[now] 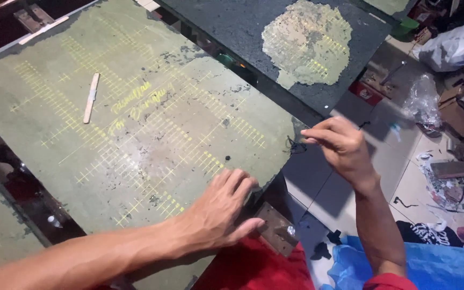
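Left hand point(222, 210) flat, fingers spread, pressing green printing board point(135, 123) at its 5 o'clock edge. Right hand point(339, 146) at 2 o'clock of left, pinching dark thread scrap point(295, 145) at board's corner. Wooden stick point(91, 98) lying at 10 o'clock, well apart.

A worn green surface point(151, 123) fills the left and middle, marked with a yellow grid and smeared with dark ink patches; a flat wooden stick point(91, 98) lies on it at upper left; the left hand point(218, 212) rests flat on its near edge; beyond it sits a dark panel point(232, 24) with a pale patch; the tiled floor point(318, 182) holds a blue sheet point(430, 266) and scattered scraps
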